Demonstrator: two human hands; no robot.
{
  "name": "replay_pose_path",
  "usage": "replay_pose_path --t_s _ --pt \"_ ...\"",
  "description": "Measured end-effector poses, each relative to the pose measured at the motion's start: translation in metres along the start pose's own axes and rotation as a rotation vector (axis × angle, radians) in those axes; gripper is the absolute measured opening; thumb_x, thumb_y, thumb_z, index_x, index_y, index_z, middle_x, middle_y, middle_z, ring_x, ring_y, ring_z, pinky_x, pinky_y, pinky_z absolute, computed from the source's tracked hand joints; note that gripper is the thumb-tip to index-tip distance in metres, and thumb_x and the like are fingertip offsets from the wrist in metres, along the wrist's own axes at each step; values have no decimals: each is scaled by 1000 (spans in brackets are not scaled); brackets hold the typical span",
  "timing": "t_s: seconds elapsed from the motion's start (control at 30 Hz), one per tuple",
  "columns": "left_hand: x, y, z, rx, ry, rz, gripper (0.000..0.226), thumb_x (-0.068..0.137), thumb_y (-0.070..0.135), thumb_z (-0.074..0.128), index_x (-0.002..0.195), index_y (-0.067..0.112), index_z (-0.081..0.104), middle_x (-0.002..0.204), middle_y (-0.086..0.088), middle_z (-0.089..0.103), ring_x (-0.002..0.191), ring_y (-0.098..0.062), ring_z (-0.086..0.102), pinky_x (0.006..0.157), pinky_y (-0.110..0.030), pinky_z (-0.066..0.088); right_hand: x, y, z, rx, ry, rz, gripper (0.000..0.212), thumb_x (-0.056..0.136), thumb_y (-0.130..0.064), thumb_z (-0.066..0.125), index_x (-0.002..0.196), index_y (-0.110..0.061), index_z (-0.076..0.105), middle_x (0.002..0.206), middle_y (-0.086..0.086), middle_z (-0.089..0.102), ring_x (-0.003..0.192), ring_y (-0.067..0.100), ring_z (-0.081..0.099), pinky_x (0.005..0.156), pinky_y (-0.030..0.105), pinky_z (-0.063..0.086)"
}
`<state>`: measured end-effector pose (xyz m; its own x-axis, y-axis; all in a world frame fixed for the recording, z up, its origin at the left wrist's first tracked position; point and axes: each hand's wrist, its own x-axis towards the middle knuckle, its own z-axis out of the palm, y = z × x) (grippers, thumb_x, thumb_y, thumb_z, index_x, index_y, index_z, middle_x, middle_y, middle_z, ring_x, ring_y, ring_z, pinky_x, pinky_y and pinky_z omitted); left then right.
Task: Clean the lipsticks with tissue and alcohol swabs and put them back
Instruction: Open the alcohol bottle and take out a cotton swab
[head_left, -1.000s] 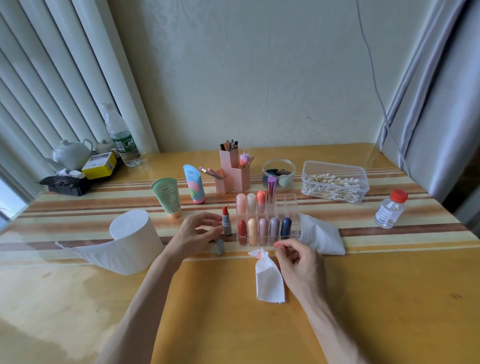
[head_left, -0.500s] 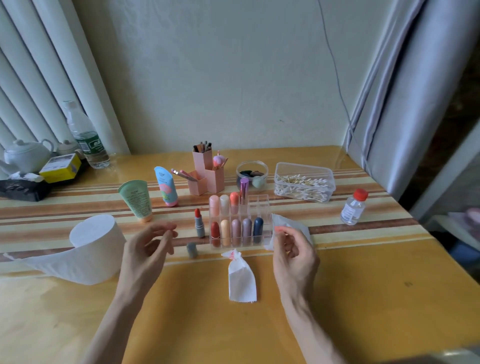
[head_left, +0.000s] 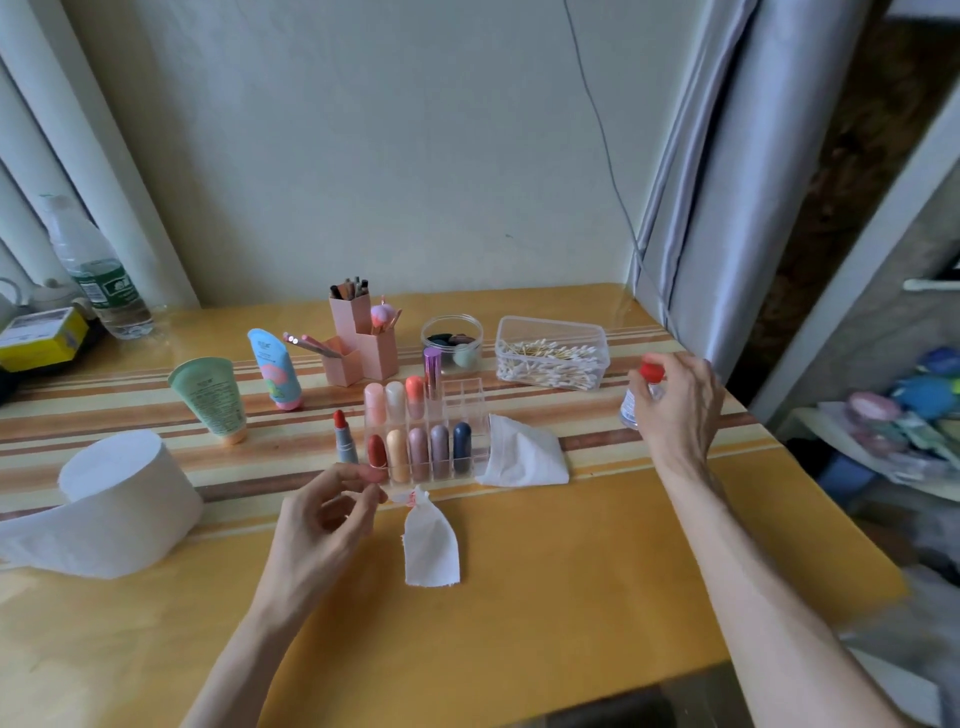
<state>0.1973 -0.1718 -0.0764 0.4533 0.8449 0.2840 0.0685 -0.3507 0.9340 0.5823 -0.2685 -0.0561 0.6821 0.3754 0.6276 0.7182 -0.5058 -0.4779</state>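
R hand is out at the far R side of the desk, fingers wrapped round a small clear bottle w/ a red cap. Bottle is upright; can't tell if it's lifted off the desk. L hand hovers nearer the body, fingers loosely curled, thumb + index close together, nothing visible btwn them.

Task items: one open lipstick, red bullet out, grey base, stands upright just beyond L hand's fingertips. Right beside it, on the R, is the clear organiser. Front row has 5 capped sticks (red, orange, mauve, grey-purple, navy). Back row has 3 (pink, white, coral) + a taller purple tube.

A small tissue piece lies flat just R of L hand, its twisted end w/ a red smear nearly touching the thumb. A second, crumpled tissue sits against the organiser's R side, btwn the two hands. Clear swab box, full of cotton swabs, is just L of R hand and a bit beyond. Tissue roll stands on end well L of L hand, loose tail trailing off L.

Beyond L hand: green tube, blue tube, pink holders w/ brushes, glass jar. Far L: water bottle, yellow box.
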Motion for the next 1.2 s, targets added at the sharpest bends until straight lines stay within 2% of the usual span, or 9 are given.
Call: replay_pose_path --t_s 0.17,0.27,0.37,0.47,0.63,0.77,0.87,1.0,1.2 --pt "-2 -2 7 81 -74 19 6 97 15 67 96 18 72 86 -2 72 61 -21 61 63 -43 53 6 -1 -6 118 -67 61 15 94 -18 77 109 -15 76 107 6 77 97 29 71 80 27 43" --pt "-4 -1 11 82 -103 35 10 95 25 65 96 18 72 93 -2 71 66 -33 63 65 -48 54 4 -13 -16 167 -58 17 20 94 -16 77 113 -12 77 107 8 78 99 29 72 84 25 44" --pt "-7 1 14 91 -129 49 3 98 21 70 96 19 72 96 1 71 68 -23 64 63 -44 54 -13 -40 -37 327 -45 -52 28 95 -20 78 122 -12 76 114 4 78 104 18 70 92 21 48" --pt "-10 8 19 93 -128 66 7 97 19 71 104 20 73 102 3 74 80 -15 70 66 -40 54 -38 -74 -57 621 -254 -89 29 95 -23 78 123 -20 76 114 -10 77 100 3 71 89 16 54" --pt "-8 21 22 163 -161 152 40 91 41 76 128 29 69 119 16 73 112 -13 66 84 -26 50 -85 -121 -53 855 -646 -188 29 94 -23 79 122 -16 77 114 -12 78 104 9 72 92 24 55" --pt "-7 25 19 169 -134 104 48 83 45 80 128 41 64 116 39 67 107 1 63 88 -12 45 -114 -143 -43 953 -741 -216 30 94 -23 77 123 -17 77 118 -13 78 110 9 72 95 25 56" --pt "-9 20 11 153 -90 127 43 83 43 81 125 38 69 111 29 73 102 -7 67 85 -15 48 -125 -150 -35 923 -734 -219 34 94 -30 78 125 -16 77 120 -11 77 109 10 73 93 30 59" --pt "-14 16 4 142 22 121 49 77 44 84 122 26 76 106 20 77 96 -6 69 83 -11 47 -129 -162 -35 671 -559 -358 35 87 -50 81 95 -16 79 77 -14 66 68 10 61 62 15 45" --pt "-15 6 -16 92 -8 113 51 81 32 86 128 19 73 114 14 77 108 -9 73 93 -28 57 -122 -186 -41 578 -638 -598 23 96 -36 76 88 -17 66 73 -20 43 66 9 46 63 14 35"
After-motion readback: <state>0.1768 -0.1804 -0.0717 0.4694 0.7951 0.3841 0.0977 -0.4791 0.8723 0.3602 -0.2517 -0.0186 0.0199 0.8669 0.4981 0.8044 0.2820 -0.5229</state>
